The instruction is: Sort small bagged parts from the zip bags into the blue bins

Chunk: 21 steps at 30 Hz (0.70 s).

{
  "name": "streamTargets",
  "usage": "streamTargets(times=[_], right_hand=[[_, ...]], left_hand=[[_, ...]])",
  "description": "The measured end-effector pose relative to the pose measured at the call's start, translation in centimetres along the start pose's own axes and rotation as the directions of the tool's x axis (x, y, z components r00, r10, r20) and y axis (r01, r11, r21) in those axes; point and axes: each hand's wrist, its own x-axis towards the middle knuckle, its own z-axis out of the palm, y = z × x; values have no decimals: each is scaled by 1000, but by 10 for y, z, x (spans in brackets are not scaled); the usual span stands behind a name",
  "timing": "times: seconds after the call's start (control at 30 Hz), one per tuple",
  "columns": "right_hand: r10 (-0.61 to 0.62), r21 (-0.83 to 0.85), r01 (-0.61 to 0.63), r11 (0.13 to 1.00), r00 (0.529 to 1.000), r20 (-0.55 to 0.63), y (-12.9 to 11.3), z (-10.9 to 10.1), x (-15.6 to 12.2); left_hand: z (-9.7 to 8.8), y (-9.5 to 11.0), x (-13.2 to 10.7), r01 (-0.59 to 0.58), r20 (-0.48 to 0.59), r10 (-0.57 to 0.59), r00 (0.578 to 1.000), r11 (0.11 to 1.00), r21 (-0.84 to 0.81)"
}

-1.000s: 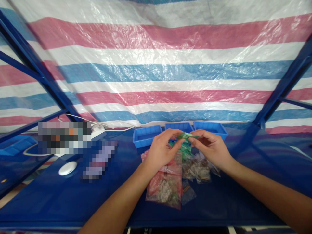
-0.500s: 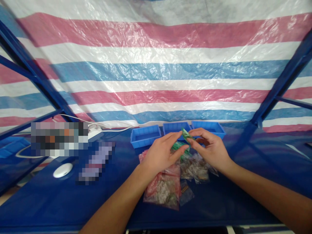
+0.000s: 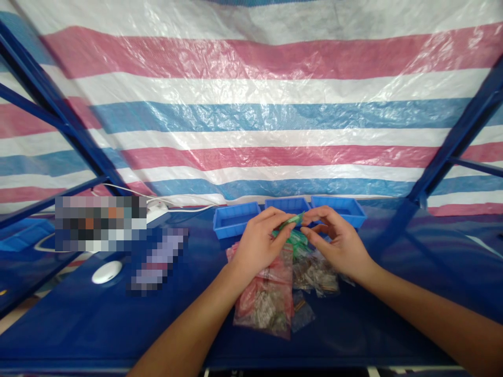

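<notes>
1. Change: half a second ago the left hand (image 3: 257,245) was loose and just off the small green bag (image 3: 294,220), which the right hand (image 3: 338,242) alone pinched. Now both hands have it again, left thumb and forefinger closed on its 9 o'clock end, as a second ago.
2. Right hand: forefinger and thumb close on the bag's 3 o'clock end, other fingers curled and spread. Whether the grip is tight I cannot tell.
3. Judgement: the bag is being worked between the fingertips, likely at its seal. It looks shut for now.
4. Green bag sits in the air above the pile, at 12 o'clock from it, just in front of the trays.
5. Counts: blue trays (image 3: 234,219) three, in a row at 12 o'clock.
6. Bags on the blue table (image 3: 118,324): one red bag (image 3: 267,298), about two clear bags (image 3: 316,272), more green under the hands. Overlap hides the exact count.
7. White round object (image 3: 107,272) one, at 9 o'clock. White cable (image 3: 173,201) at 10 o'clock.
</notes>
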Motion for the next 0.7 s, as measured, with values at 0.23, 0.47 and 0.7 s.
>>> streamTargets(times=[0.23,0.47,0.7], right_hand=[[-50,-79,50,996,999,-2,-1,-6,4],[129,87,-140,986,984,123,3,-5,1],[161,151,-179,972,979,127,9,-3,0]], left_hand=[[-1,2,-1,5,53,-4,999,1000,-14],[5,4,-5,72,29,-74,997,996,56],[4,6,-6,153,75,-156,985,987,43]])
